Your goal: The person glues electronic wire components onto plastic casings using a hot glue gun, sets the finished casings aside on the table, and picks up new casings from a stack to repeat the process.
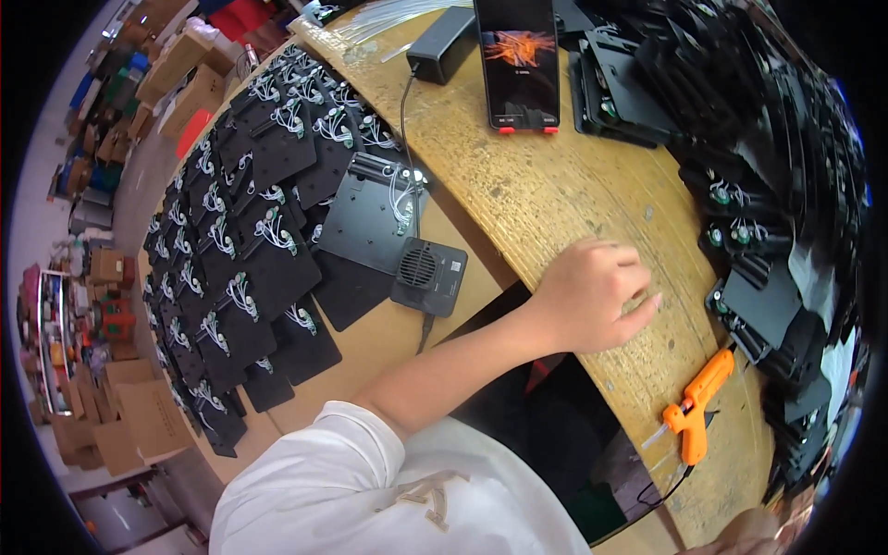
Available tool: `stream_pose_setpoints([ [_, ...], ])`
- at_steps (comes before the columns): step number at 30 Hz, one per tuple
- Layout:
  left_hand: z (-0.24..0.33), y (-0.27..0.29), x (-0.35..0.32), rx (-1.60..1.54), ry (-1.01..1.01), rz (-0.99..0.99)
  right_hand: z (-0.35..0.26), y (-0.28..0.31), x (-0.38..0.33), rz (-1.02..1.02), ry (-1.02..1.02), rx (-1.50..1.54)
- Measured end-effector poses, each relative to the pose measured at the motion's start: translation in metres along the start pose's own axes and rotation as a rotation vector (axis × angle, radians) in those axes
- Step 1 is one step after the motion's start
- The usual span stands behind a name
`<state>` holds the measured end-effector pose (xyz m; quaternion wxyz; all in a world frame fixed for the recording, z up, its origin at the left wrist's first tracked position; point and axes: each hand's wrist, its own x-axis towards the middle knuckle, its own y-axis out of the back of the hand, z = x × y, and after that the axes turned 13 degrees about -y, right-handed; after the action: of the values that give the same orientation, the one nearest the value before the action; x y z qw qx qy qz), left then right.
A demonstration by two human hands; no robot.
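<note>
My left hand (595, 298) rests on the worn wooden table (638, 217), its fingers curled in loosely and nothing visible in them. The bare forearm crosses from a white sleeve on the left. At the lower right rim, a blurred bit of skin, seemingly my right hand (747, 531), is cut off by the frame, and its fingers cannot be made out. Between the two lies an orange hot glue gun (696, 407) with a black cord, its nozzle pointing left. A phone (520, 69) with a lit screen stands at the table's far side.
Left of the table, many black panels (268, 236) with white wires cover a cardboard surface. A small black fan box (428, 277) sits beside them, corded toward a black power adapter (442, 44). Black parts (758, 301) pile up along the right. Cardboard boxes (139, 416) stand on the floor.
</note>
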<state>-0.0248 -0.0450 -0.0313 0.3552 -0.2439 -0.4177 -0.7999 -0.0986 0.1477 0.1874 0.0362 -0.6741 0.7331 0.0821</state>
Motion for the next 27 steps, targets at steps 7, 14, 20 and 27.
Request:
stream_pose_setpoints([
  [7, -0.007, 0.006, -0.002, 0.018, 0.028, 0.028, 0.002, 0.007, -0.014, 0.022, -0.048, 0.013],
  [14, -0.005, -0.001, 0.010, -0.043, 0.016, -0.022, 0.008, 0.020, -0.002, -0.049, 0.028, 0.071],
  [20, -0.004, 0.005, 0.000, -0.012, 0.001, -0.030, 0.018, 0.021, 0.013, -0.188, 0.137, 0.126],
  [27, 0.001, -0.002, 0.004, -0.026, -0.026, -0.023, 0.023, 0.023, 0.018, -0.304, 0.230, 0.220],
])
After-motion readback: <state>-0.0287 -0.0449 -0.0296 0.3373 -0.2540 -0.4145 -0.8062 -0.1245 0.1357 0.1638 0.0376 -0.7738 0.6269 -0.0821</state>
